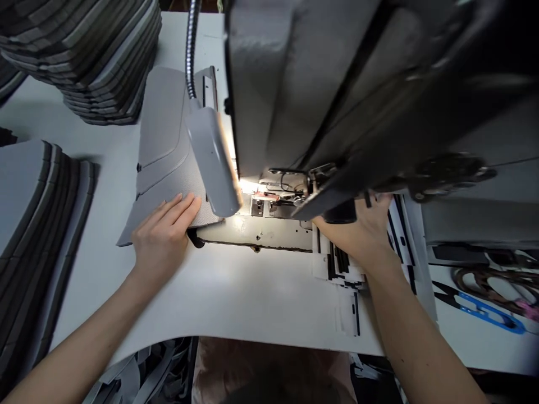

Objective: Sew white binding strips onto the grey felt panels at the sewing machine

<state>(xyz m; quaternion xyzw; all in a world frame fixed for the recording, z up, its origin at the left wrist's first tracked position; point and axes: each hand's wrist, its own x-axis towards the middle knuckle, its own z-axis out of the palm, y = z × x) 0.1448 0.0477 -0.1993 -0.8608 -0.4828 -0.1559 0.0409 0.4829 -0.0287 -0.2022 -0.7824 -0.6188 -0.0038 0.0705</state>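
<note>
My left hand (164, 230) lies on the near part of a grey fabric panel (162, 112), fingers stretched out flat over it; its thumb is hidden. Stitched lines cross the panel, and a strip with a dark edge runs along its right side. To the right of the panel is a sewing machine (261, 84), its needle area (278, 196) lit by a lamp (213, 163). My right hand (362, 224) reaches over a pile of white and black strips (341, 264) beside the machine bed (256, 233). The machine hides most of its fingers.
Tall stacks of grey panels (96, 62) stand at the back left, with more dark-edged panels (46, 224) at the left. Blue thread snips (484, 311) and a brown cord (488, 283) lie at the right. Fabric scraps (143, 376) hang below the table's front edge.
</note>
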